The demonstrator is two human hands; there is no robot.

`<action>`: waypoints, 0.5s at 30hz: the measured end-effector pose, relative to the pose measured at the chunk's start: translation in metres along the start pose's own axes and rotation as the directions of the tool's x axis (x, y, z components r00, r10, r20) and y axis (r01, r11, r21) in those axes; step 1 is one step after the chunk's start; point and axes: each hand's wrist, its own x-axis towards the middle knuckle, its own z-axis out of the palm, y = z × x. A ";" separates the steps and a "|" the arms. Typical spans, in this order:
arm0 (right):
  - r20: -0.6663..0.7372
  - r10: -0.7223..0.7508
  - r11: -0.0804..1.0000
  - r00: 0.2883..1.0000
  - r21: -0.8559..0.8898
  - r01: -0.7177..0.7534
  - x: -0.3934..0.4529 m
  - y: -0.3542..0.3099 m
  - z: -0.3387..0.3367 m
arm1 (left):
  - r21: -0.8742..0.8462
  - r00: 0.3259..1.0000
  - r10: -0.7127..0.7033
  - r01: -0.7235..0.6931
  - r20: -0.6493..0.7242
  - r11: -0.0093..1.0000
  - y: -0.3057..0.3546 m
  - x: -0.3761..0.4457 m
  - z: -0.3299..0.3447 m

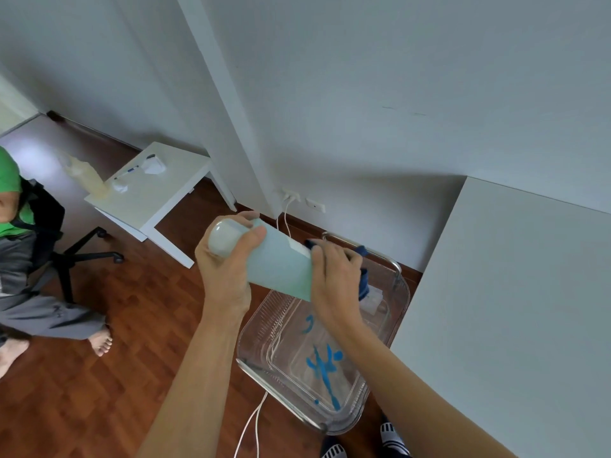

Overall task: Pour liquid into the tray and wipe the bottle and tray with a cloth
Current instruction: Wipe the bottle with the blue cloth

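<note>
My left hand [224, 262] grips the capped end of a pale green bottle [277, 262], held almost level above the tray. My right hand [334, 282] presses a dark blue cloth [362, 279] against the bottle's other end; most of the cloth is hidden behind the hand. Below sits a clear plastic tray [258, 328] on a metal-rimmed stand, with streaks of blue liquid [325, 368] on its bottom. Both hands hover over the tray's far half.
A large white table [515, 312] borders the tray on the right. A small white side table [155, 190] stands at the back left. A seated person [29, 285] on an office chair is at far left. A white cable [251, 424] runs over the wooden floor.
</note>
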 end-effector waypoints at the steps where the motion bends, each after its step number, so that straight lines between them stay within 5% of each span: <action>1: 0.013 -0.046 0.998 0.999 0.031 0.045 -0.005 -0.015 0.003 | 0.022 0.999 0.016 -0.017 0.032 1.000 0.000 -0.001 0.001; 4: 0.095 -0.199 0.961 0.975 0.213 0.175 -0.017 -0.041 0.002 | -0.014 0.998 0.008 -0.007 0.067 1.000 0.000 -0.004 -0.005; 8: 0.206 -0.321 0.947 0.924 0.073 0.312 -0.007 -0.018 -0.018 | -0.088 0.995 0.076 -0.070 0.065 0.994 0.007 -0.001 -0.020; 11: 0.133 -0.066 0.994 0.989 0.095 0.053 -0.008 -0.007 -0.018 | -0.072 0.989 0.101 -0.094 0.107 0.993 0.011 -0.001 -0.020; 15: -0.032 -0.292 0.944 0.956 0.148 0.294 -0.021 -0.046 0.003 | -0.063 0.984 0.055 -0.045 0.168 0.997 0.008 -0.005 -0.013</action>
